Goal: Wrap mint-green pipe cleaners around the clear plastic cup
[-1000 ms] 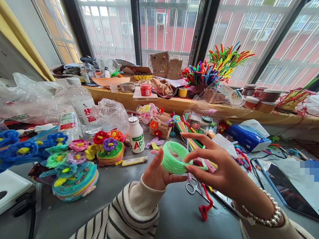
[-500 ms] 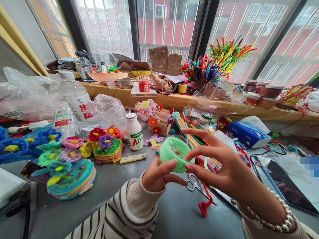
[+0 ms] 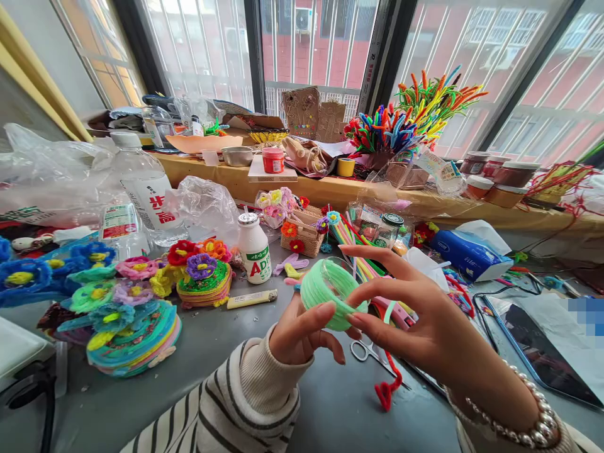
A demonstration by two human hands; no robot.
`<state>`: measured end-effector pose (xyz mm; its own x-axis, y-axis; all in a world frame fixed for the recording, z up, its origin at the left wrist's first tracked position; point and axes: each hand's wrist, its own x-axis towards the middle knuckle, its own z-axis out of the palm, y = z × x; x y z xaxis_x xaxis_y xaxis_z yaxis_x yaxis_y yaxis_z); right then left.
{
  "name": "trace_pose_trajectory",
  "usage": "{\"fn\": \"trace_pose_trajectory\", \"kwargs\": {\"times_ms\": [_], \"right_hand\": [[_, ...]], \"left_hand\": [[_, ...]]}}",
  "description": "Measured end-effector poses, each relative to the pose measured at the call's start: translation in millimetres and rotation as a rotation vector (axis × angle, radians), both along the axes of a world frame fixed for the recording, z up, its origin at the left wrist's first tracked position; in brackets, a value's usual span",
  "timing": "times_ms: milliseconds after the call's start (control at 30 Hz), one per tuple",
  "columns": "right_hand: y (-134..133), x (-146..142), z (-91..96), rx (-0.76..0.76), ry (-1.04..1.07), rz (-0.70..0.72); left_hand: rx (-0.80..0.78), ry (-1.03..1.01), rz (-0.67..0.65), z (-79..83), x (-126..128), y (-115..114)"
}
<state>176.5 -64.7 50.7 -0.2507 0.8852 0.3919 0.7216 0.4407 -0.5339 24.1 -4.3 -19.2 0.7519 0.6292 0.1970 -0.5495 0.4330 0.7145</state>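
A clear round container wrapped in light green pipe cleaner (image 3: pixel 328 290) is held above the grey table (image 3: pixel 212 352). My left hand (image 3: pixel 302 330) grips its lower left side with curled fingers. From the right, my right hand (image 3: pixel 415 314) pinches the green wrapping between thumb and fingers, its forefinger stretched over the top. A loose green tail sticks out toward a pink strip (image 3: pixel 394 313) below. Scissors (image 3: pixel 370 352) and a red pipe cleaner (image 3: pixel 387 384) lie under the hands.
Coiled pipe-cleaner mats with flowers (image 3: pixel 132 327) fill the left. A small white bottle (image 3: pixel 255 255), a lighter (image 3: pixel 251 299), a little basket (image 3: pixel 302 236), a tissue pack (image 3: pixel 465 251) and a tablet (image 3: pixel 542 352) sit around. Bundles of pipe cleaners (image 3: pixel 406 119) stand on the sill.
My left fingers have curled further round the green container, and the right thumb has shifted slightly along the wrapping. The view has drifted a little to the right.
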Motion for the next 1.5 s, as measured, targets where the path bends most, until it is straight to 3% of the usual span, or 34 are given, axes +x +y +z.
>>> {"fn": "trace_pose_trajectory", "kwargs": {"times_ms": [733, 1500], "right_hand": [[-1.4, -2.2, 0.3, -0.008, -0.016, -0.02], [-4.0, 2.6, 5.5, 0.022, 0.02, 0.022]], "left_hand": [[-0.015, 0.022, 0.05, 0.3, -1.1, 0.7], [-0.062, -0.069, -0.177, 0.5, -3.5, -1.2]]}}
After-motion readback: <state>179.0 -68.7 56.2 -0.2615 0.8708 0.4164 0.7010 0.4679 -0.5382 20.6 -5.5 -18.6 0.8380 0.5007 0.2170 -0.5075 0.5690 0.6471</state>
